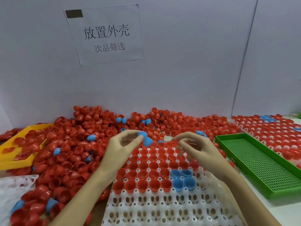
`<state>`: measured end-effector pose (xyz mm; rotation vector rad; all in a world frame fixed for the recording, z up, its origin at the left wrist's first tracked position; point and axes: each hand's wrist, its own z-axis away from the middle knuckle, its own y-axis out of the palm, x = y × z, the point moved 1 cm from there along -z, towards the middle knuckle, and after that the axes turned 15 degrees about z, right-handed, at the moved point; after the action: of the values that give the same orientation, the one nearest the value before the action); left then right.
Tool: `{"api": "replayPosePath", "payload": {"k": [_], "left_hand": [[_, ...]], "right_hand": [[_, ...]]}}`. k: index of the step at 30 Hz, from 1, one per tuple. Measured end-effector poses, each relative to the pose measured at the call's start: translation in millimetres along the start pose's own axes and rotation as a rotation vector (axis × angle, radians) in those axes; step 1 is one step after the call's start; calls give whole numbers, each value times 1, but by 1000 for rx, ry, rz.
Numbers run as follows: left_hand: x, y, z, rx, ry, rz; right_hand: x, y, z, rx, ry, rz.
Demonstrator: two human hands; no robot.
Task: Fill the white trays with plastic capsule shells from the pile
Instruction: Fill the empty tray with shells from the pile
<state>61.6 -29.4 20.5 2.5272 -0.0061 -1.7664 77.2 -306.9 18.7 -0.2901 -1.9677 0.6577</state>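
White tray sits nearest, its near rows bare, far rows filled with red shells plus four blue shells clustered right of centre. Left hand hovers over the tray's far-left part, thumb and fingers pinching a blue shell at the tray's far edge. Right hand hovers over the far-right rows, fingers loosely curled; looks like nothing held, fingertips blurred. Pile of capsule shells, mostly red with a few blue, spreads along the white wall behind and left of the tray. Yellow tray at far left, partly buried in red shells. Another white tray bottom left, mostly bare. Green perforated tray just right of the hands. Filled white tray beyond it, far right. Paper sign with Chinese text on the wall.
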Motion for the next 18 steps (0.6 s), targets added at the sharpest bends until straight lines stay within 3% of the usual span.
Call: {"api": "replayPosePath", "payload": {"k": [3,6,13,18], "left_hand": [[-4,19,25,180,-132,210],[-4,27,35,266,-160,245],[0,35,48,217,-270,333],[-6,41,53,200,-285,309]], "right_hand": [[12,4,4,212,-86,-86],[17,9,5,312,-110,-90],[15,22,5,207,-147,34],[7,10,4,204,-76,83]]}}
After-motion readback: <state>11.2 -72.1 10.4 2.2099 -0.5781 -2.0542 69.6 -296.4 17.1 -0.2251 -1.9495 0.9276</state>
